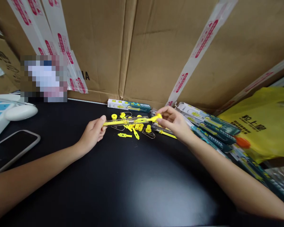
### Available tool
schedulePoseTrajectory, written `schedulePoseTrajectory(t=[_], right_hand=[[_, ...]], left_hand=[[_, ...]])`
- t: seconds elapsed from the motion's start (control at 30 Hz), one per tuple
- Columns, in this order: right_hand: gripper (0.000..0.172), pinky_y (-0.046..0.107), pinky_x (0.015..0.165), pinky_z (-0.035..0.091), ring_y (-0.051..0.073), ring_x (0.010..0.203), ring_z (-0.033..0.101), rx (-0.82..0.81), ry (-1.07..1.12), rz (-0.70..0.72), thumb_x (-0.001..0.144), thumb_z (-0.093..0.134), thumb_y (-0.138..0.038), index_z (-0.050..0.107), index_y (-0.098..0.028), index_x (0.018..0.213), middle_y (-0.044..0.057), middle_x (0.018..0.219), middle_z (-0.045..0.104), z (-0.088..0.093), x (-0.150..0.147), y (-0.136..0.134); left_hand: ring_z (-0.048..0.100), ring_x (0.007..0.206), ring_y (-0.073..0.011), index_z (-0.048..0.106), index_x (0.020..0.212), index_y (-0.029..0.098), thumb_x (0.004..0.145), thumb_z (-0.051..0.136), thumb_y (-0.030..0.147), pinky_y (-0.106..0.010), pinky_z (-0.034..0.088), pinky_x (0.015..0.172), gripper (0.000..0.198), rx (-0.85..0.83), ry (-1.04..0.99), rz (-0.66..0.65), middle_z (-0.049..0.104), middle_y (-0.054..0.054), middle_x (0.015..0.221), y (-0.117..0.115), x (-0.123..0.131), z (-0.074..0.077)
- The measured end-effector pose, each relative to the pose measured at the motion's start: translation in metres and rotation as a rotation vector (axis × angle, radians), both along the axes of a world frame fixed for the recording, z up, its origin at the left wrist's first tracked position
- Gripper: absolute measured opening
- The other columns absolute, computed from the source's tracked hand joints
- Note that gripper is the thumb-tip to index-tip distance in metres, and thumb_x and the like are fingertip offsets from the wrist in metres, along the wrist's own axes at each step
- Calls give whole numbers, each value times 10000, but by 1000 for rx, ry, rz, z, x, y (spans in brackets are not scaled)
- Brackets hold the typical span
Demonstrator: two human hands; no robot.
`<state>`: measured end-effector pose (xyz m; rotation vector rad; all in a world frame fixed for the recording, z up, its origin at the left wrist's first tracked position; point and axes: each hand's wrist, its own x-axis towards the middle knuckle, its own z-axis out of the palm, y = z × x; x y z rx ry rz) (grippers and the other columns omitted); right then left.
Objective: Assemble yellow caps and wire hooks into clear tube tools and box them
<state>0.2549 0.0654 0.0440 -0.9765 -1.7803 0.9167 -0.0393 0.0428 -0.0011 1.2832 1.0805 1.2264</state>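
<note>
Clear tube (130, 121) between left grip (93, 131) and right grip (173, 121)

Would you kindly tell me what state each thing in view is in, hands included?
Clear tube: held by its left end
Yellow flared piece: at the tube's right end; fully seated or not, unclear
Left hand: closed on the tube
Right hand: pinching the yellow flared piece
Loose yellow parts: scattered
Phone: lying flat, screen dark
Yellow bag: crumpled
Large cardboard box: taped

"粒上皇" on yellow bag (262, 126)
</note>
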Motion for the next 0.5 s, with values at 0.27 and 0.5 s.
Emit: schedulePoseTrajectory(t=[0.27,0.5], right_hand=[[226,213,453,380,77,553,473,-63,174,26,750,732,-288,580,-202,893,-16,744,573,11,0,-7],[256,229,486,411,95,615,502,-15,112,-2,743,742,-327,567,-215,891,-4,795,576,8,-5,-9]], left_hand=[[254,378,-47,349,591,201,936,407,430,-165,244,334,418,-10,-9,1,296,72,517,0,1,2],[255,378,-49,346,584,202,930,406,448,-168,241,340,430,-3,17,-5,299,71,508,0,1,3]])
